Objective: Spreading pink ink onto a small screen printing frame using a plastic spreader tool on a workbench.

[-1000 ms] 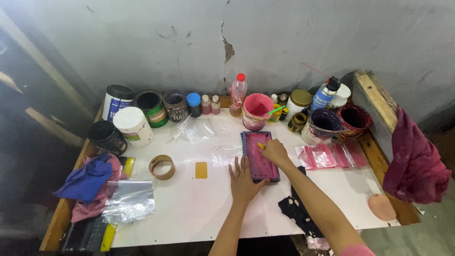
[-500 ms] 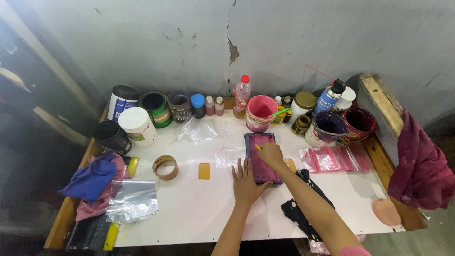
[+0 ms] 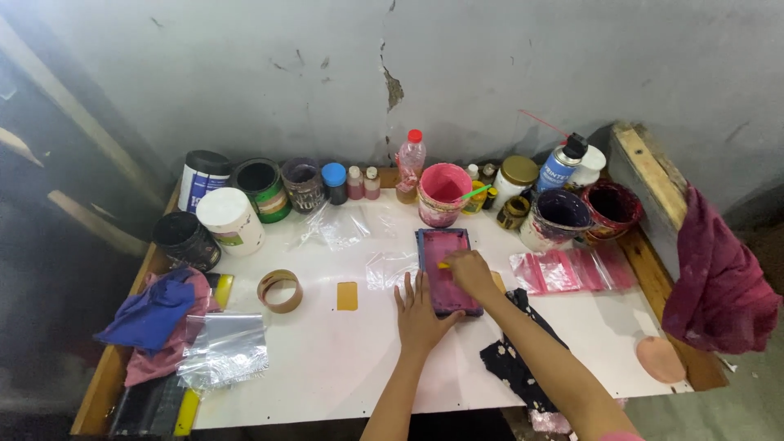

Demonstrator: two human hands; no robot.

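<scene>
Looking down from the head cam: both forearms come up from the bottom edge, elbows cut off. Left hand (image 3: 420, 314) is spread flat, fingers wide, on the white table (image 3: 327, 367), pressed against the lower left edge of a small blue-framed screen (image 3: 446, 269) covered in pink ink. Right hand (image 3: 471, 272) sits on top of that frame, fingers curled around something yellow (image 3: 443, 265); only a tip pokes out, so I can't tell what it is. A dark spotted cloth (image 3: 510, 363) is half hidden under the right forearm.

Further left there's a yellow card (image 3: 347, 296), a tape roll (image 3: 279, 291) and crumpled clear plastic (image 3: 222, 349). Pink bags (image 3: 572, 269) lie to the right. Along the wall is a row of paint tubs, including a pink bucket (image 3: 443, 194) just behind the frame, with small jars crowded behind it that are hard to make out.
</scene>
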